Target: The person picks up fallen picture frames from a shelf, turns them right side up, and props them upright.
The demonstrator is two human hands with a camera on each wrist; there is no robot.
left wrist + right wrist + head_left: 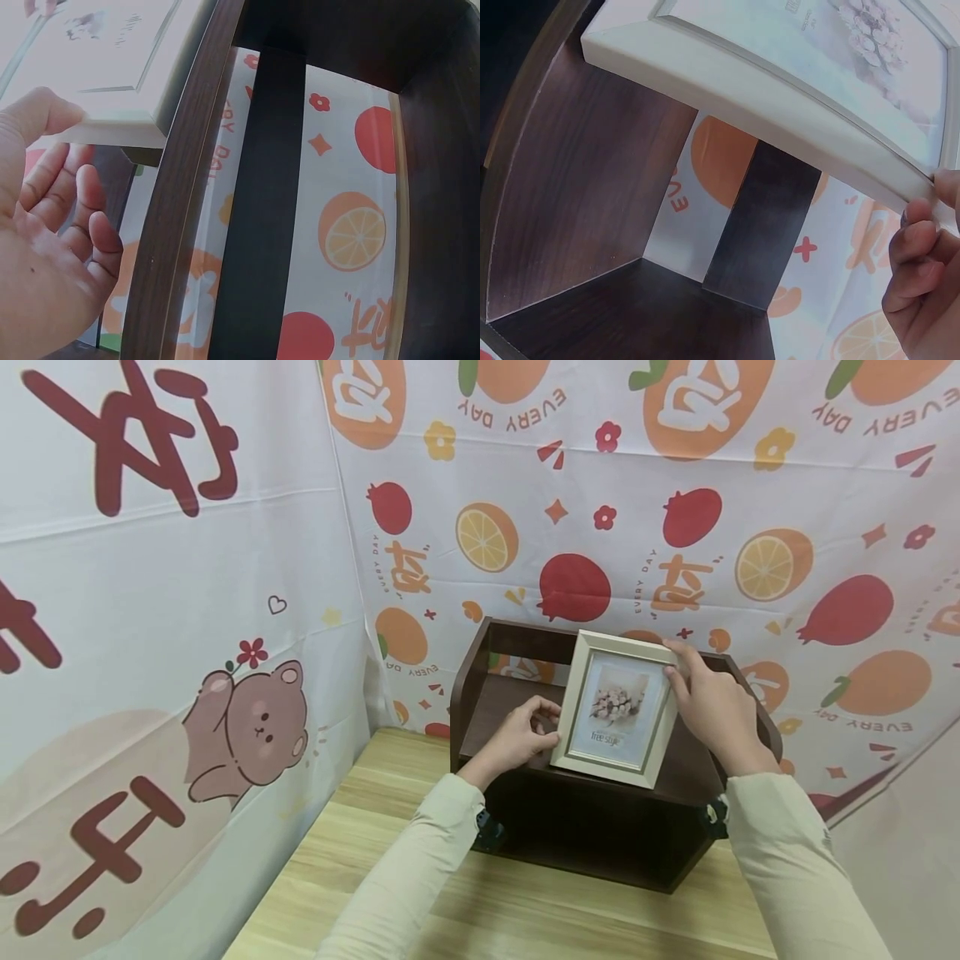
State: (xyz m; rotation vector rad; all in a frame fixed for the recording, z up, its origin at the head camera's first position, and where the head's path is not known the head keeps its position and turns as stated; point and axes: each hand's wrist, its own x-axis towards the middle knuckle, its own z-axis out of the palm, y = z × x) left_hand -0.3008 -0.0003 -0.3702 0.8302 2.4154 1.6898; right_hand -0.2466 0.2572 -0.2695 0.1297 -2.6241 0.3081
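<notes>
From the head camera, your two hands sit right of center in the frame, both on a cream picture frame (617, 708) that stands upright on the top board of a dark wooden shelf (480, 672). Your left hand (521, 737) is at the frame's lower left edge, thumb against the front border and fingers curled behind it. Your right hand (708, 702) grips the upper right corner, fingers wrapped over the side. The frame leans slightly to the right and shows a pale print of flowers with small lettering beneath. The shelf rests on a light wooden table (390, 860) at the bottom of the picture, and a fruit-patterned cloth (675, 527) fills the background, with a bear drawing (251, 727) at the left.

In the left wrist view, your left hand (45, 232) fills the lower left, the thumb tip pressed to the picture frame's (112, 67) cream border at upper left while the fingers (82, 202) curl loosely beneath it. The shelf's dark edge (187, 210) runs diagonally through the middle, with orange prints visible behind.

In the right wrist view, the picture frame (780, 82) crosses the upper part of the picture, and your right hand's fingers (919, 255) pinch its rim at the right edge. Below lies the shelf's brown inner surface (577, 195).
</notes>
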